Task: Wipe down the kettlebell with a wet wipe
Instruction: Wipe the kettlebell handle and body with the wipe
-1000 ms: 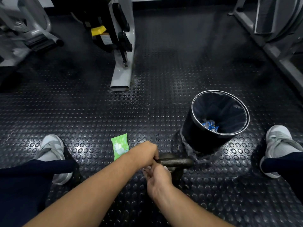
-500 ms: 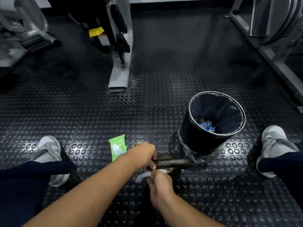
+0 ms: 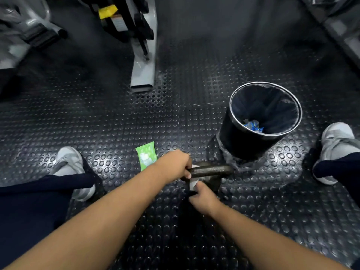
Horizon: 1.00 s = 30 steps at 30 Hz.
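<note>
A green pack of wipes lies on the floor, to the right of the left shoe. Just right of the pack, the left hand curls its fingers round the left end of the kettlebell handle and holds it steady. The kettlebell sits on the floor in the middle, between the two shoes and just beside the black bin.

Under the handle, a white wet wipe is pressed on the kettlebell's side. The right hand holds this wipe with bent fingers.

I think the wiping step is going on now, at the spot under the handle. Next, the wipe needs to slide along the handle and round the body. The left hand will have to move off, so the part it covers gets clean too. Then the wipe can go in the bin.

The kettlebell is dark, dull metal and looks rough. Its thick handle shines a little on top. Most of its round body is hidden by the hands and by shadow.
</note>
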Available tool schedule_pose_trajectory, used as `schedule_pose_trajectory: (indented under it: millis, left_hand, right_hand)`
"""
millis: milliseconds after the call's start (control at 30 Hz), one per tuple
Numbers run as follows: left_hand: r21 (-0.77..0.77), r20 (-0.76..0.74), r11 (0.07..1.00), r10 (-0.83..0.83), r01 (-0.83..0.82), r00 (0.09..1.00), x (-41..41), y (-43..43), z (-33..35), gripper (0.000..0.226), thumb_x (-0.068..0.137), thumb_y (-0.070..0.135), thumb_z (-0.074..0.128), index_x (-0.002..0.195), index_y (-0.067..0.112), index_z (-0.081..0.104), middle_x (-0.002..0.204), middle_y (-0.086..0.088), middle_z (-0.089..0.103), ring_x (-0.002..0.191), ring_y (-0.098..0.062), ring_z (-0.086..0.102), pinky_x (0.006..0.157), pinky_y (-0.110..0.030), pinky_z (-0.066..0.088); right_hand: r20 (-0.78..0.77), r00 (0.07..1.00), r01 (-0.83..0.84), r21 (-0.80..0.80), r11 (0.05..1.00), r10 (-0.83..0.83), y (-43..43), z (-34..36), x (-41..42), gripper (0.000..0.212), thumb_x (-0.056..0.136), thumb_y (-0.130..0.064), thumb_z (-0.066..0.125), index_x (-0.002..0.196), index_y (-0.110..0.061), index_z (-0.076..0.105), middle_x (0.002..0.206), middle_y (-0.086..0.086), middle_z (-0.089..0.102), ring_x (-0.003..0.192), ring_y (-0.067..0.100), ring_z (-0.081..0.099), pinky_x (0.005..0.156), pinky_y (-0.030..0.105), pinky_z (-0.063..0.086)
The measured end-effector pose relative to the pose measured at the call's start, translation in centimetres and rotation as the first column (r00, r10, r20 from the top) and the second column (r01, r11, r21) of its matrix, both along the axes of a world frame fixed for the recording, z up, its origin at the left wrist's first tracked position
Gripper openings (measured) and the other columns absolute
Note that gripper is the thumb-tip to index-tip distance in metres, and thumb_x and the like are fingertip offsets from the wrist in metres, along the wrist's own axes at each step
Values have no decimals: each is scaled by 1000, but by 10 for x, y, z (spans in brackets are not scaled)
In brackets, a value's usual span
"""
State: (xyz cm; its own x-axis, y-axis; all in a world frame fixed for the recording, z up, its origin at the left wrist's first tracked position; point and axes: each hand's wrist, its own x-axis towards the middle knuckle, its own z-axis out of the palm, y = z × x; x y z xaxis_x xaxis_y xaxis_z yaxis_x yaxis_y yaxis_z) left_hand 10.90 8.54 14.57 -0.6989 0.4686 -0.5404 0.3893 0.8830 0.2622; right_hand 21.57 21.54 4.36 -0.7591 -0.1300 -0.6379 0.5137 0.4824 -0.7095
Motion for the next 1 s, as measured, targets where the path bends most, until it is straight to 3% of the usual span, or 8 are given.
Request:
schedule_pose_trajectory:
  millis: [67, 167, 400, 500, 600, 733, 900, 1000]
  left_hand:
    - [-4, 9, 1000, -5, 6, 1000, 1, 0, 0, 26, 88, 33, 77, 105, 14, 77, 89, -8, 75, 84, -26, 69, 75, -34, 57]
    - [7, -10, 1000, -9, 9, 1000, 3, 0, 0, 26, 89, 33, 76, 107, 13, 76, 93, -8, 75, 87, -26, 69, 77, -33, 55]
    - [-16, -52, 999, -50, 49, 997, 4, 0, -4, 17, 88, 32, 76, 93, 16, 76, 79, -5, 73, 77, -25, 67, 68, -31, 52]
    - [-21, -39, 999, -51, 50, 998, 4, 0, -1, 16, 90, 33, 75, 96, 18, 76, 81, -4, 74, 75, -22, 64, 65, -28, 45]
    - [-31, -13, 998, -52, 52, 999, 2, 1, 0, 20, 88, 34, 77, 94, 15, 77, 79, -5, 73, 75, -23, 66, 63, -29, 47]
    - [-61, 4, 996, -65, 65, 998, 1, 7, 4, 21, 88, 32, 77, 87, 11, 74, 75, -9, 70, 71, -25, 64, 61, -31, 47]
    - [-57, -27, 996, -72, 71, 997, 4, 7, 6, 18, 87, 29, 78, 84, 12, 73, 72, -7, 67, 70, -27, 63, 62, -31, 47]
    - [-52, -48, 997, -59, 57, 997, 7, 7, 6, 16, 87, 28, 78, 86, 13, 74, 70, -5, 63, 68, -27, 60, 62, -29, 44]
  right_hand:
    - [-39, 986, -154, 187, 970, 164, 6, 7, 1, 36, 79, -15, 61, 114, -24, 60, 102, -4, 65, 92, 16, 64, 82, 23, 46]
    - [68, 989, 140, -223, 965, -128, -9, 28, 1, 27, 80, -3, 67, 98, -17, 53, 83, 1, 61, 75, 14, 61, 77, 34, 55]
    - [602, 723, 691, -648, 322, -340, -7, 38, -10, 32, 89, 17, 41, 97, -7, 60, 73, 2, 61, 71, 13, 58, 91, 51, 59]
    - [496, 804, 588, -581, 563, -328, -5, 34, -10, 28, 94, 12, 48, 102, -10, 62, 74, -1, 65, 73, 13, 62, 90, 50, 60]
    - [115, 993, -17, -100, 995, 28, 2, 29, -17, 16, 95, -3, 58, 105, -15, 56, 90, 5, 62, 84, 22, 62, 93, 40, 56]
    - [13, 909, -395, 344, 851, 417, 5, 28, -16, 37, 88, -14, 62, 125, -14, 56, 118, 8, 65, 113, 29, 65, 93, 28, 50]
    - [36, 995, -92, -66, 994, 94, -10, 28, -11, 62, 74, -21, 90, 122, -14, 51, 104, -8, 56, 111, 18, 62, 99, 28, 50]
    - [273, 940, 318, -496, 808, -203, -11, 33, -5, 51, 81, -8, 83, 121, -12, 50, 99, -1, 62, 95, 17, 70, 104, 45, 54]
